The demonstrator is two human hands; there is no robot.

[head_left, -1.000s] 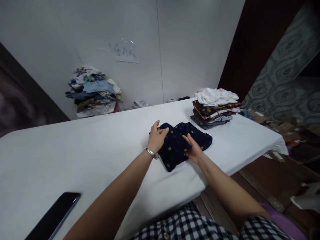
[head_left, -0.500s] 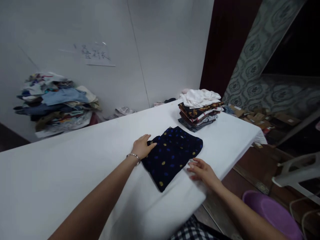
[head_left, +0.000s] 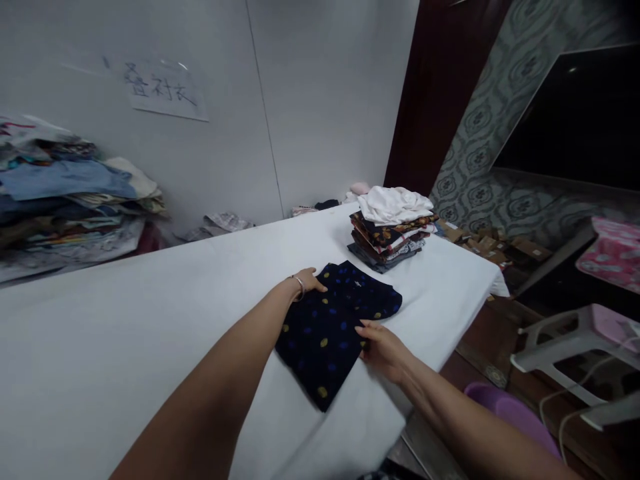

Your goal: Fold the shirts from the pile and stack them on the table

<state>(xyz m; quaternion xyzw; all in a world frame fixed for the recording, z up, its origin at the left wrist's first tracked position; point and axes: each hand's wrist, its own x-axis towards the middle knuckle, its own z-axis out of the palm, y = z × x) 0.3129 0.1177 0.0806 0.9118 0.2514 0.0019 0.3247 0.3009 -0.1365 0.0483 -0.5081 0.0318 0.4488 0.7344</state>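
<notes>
A folded dark navy shirt (head_left: 320,340) with blue and yellow spots lies on the white-covered table (head_left: 165,320), its collar end pointing away from me and a small pale label showing. My left hand (head_left: 309,281), with a bracelet at the wrist, grips the shirt's far left edge, thumb over the cloth. At the right edge, my right hand (head_left: 383,345) pinches the fabric with the thumb on top and fingers partly hidden beneath. Just beyond the shirt stands a stack of folded clothes (head_left: 385,237) topped by a crumpled white garment (head_left: 395,204).
A tall clothes pile (head_left: 65,200) stands at the far left by the wall. A paper sign (head_left: 165,90) hangs above. To the right are a plastic stool (head_left: 555,347), a purple basin (head_left: 515,410), cardboard boxes (head_left: 525,248) and a dark screen (head_left: 575,127).
My right hand has come from beside the shirt onto its right edge and closed there. My left hand has slid farther up the left edge. The view has turned right.
</notes>
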